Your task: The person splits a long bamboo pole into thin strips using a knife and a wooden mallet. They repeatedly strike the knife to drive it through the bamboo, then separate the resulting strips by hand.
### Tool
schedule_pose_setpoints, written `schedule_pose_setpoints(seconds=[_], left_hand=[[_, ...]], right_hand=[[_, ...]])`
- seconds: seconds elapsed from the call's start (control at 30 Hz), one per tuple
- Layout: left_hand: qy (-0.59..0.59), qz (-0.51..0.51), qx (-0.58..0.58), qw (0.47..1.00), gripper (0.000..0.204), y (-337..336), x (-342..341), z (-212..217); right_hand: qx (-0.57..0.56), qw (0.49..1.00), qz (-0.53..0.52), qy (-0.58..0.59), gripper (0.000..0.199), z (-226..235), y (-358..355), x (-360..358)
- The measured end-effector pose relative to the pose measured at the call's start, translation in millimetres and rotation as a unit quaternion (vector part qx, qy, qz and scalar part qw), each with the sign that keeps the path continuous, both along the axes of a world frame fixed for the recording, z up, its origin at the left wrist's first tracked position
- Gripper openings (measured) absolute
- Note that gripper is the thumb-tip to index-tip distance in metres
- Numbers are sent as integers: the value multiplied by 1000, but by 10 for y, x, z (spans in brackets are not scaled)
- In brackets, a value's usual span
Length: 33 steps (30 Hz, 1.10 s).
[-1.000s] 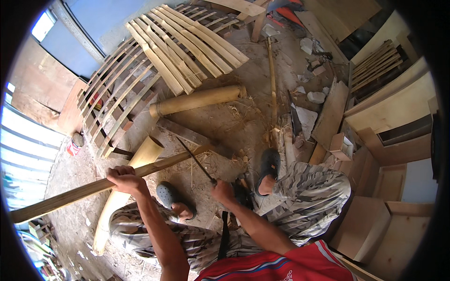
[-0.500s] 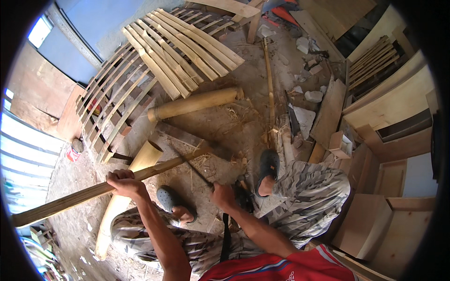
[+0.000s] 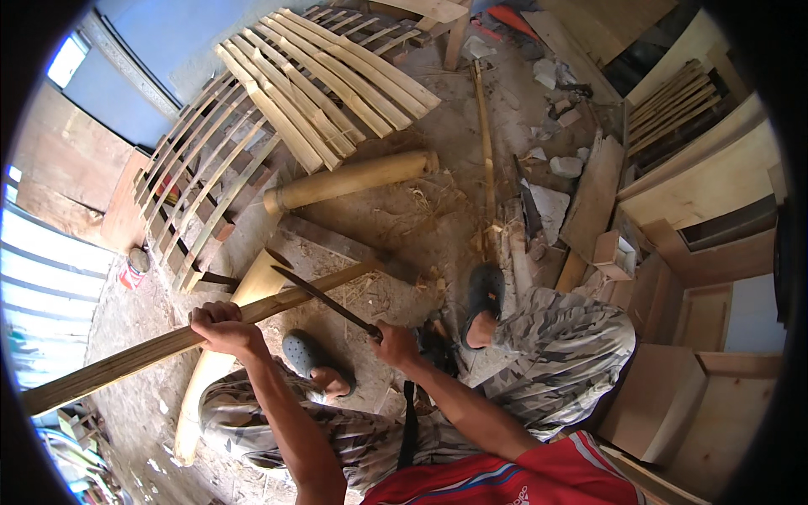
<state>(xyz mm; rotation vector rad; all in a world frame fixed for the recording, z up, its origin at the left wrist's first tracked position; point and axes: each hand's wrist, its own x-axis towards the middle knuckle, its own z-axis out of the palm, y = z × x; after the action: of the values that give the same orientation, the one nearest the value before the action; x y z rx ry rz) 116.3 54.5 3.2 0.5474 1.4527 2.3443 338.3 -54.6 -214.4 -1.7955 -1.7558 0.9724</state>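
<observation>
A long bamboo strip (image 3: 126,358) slants across in front of me, from the lower left up to a wooden block (image 3: 332,241) on the ground. My left hand (image 3: 225,328) is closed around it near its middle. In my right hand (image 3: 396,345) is the handle of a long dark-bladed knife (image 3: 324,299). Its blade points up and to the left, and its tip crosses over the strip. Whether the edge touches the strip I cannot tell. Beneath the strip lies a thick bamboo pole (image 3: 206,383), between my left hand and my left leg.
Another bamboo pole (image 3: 353,179) lies beyond the block. Split bamboo pieces (image 3: 324,84) rest on a slatted rack (image 3: 198,177). A thin strip (image 3: 486,143), a saw-like tool (image 3: 528,202), rubble (image 3: 566,166) and wooden cabinet parts (image 3: 715,227) are to the right. Shavings litter the floor.
The knife blade, blurred before, now shows sharply and has shifted slightly up and left along the strip. My left hand stays at the same place on the strip.
</observation>
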Motion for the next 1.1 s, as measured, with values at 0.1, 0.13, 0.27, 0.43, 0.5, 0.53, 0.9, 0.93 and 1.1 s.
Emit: schedule_pose_setpoints(seconds=[0.1, 0.13, 0.27, 0.43, 0.5, 0.53, 0.9, 0.93, 1.1], left_hand=[[-24, -31, 9, 999, 35, 20, 84, 62], [-36, -36, 13, 999, 34, -2, 98, 83], [-13, -61, 27, 998, 33, -80, -15, 63], [-43, -75, 30, 996, 33, -56, 62, 77], [-39, -71, 31, 996, 33, -85, 30, 40], [-36, -68, 32, 997, 33, -92, -3, 37], [-5, -112, 50, 992, 40, -80, 73, 81], [-12, -98, 51, 994, 44, -66, 124, 99], [-21, -21, 81, 996, 75, 14, 107, 59]], right_hand=[[-66, 995, -51, -46, 32, -280, -12, 166], [-114, 989, -72, -68, 33, -287, -17, 209], [-90, 995, -19, -31, 36, 213, 16, 27], [-10, 1000, -3, 20, 35, 272, -16, -327], [-66, 997, -25, -21, 32, 79, -11, -153], [-86, 996, -29, -14, 32, 104, 5, -55], [-231, 968, -43, -90, 40, -393, -14, 447], [-258, 961, -55, -84, 41, -460, -7, 496], [-260, 960, -93, -37, 49, -255, 93, 295]])
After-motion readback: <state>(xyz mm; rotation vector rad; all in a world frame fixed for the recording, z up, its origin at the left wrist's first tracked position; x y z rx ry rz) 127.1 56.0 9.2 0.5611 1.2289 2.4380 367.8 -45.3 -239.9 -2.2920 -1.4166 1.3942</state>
